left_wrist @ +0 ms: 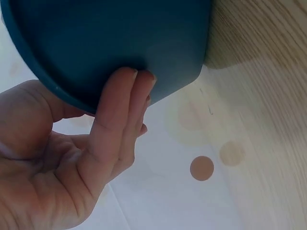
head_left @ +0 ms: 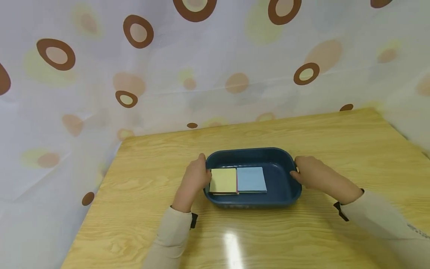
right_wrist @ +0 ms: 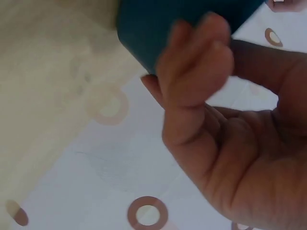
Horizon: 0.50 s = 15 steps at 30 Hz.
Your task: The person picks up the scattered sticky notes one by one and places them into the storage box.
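Observation:
A dark blue oval-cornered plastic basin point(head_left: 280, 179) is held between both hands over the wooden table. Inside it, toward the left end, a yellow stack of square paper notes point(head_left: 223, 180) lies beside a light blue stack of notes point(head_left: 251, 179). My left hand point(head_left: 195, 179) grips the basin's left end, thumb over the rim; in the left wrist view its fingers point(left_wrist: 112, 115) press the outer wall from below the rim. At the opposite end my right hand point(head_left: 312, 173) grips the rim likewise, its curled fingers point(right_wrist: 192, 72) against the outside in the right wrist view.
The light wood table point(head_left: 144, 209) extends around the basin on all sides. Behind and to the left hangs a white sheet point(head_left: 215, 101) with brown and yellow oval prints, meeting the table's far edge.

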Tool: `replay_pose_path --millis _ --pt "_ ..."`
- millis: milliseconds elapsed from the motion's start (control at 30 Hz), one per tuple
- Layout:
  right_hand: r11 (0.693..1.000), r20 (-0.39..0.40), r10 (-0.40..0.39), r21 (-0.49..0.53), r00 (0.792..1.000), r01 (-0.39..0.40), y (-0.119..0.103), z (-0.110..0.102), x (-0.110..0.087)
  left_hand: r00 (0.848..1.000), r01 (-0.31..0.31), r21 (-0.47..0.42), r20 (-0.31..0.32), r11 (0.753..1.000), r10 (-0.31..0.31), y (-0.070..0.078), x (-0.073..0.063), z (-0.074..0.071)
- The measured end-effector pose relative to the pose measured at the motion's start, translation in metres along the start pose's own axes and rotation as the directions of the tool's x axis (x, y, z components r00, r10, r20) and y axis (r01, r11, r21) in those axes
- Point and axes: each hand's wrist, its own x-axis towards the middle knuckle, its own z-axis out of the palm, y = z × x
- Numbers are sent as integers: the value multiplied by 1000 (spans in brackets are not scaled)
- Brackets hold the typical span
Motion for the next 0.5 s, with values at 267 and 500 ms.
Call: replay_pose_path --millis 267,500 --pt "999 -125 11 48 992 -5 7 8 16 1000 4 4 -11 1000 -4 -4 12 5" --pt "991 -147 61 128 987 -43 8 13 25 998 24 28 -66 999 -22 -6 23 12"
